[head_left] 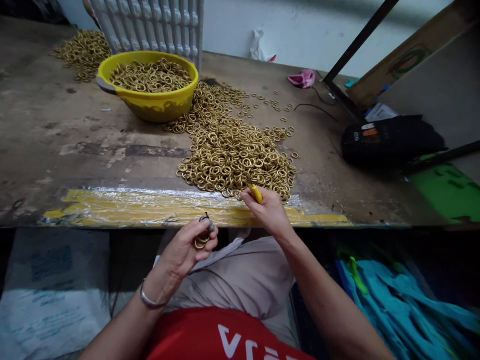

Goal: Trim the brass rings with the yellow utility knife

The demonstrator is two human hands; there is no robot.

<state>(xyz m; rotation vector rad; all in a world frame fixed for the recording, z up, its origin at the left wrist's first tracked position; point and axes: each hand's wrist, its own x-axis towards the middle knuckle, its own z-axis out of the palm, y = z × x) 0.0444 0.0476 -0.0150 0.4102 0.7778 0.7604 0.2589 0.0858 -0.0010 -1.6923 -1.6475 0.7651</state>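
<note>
A big heap of brass rings [234, 150] lies on the worn wooden table [75, 150]. My right hand [268, 210] is closed around a small yellow-handled tool [255, 192], its tip at the near edge of the heap. My left hand [187, 247] hovers below the table's front edge, above my lap, with its fingers curled round a few brass rings [201, 241] and a small dark piece. A metal bangle sits on my left wrist.
A yellow basin [150, 100] full of rings stands at the back left, with another ring pile [82, 52] behind it. A white grid crate [150, 25], pink cloth [303, 78] and a black bag [390, 140] lie further off. Yellow tape [150, 210] lines the front edge.
</note>
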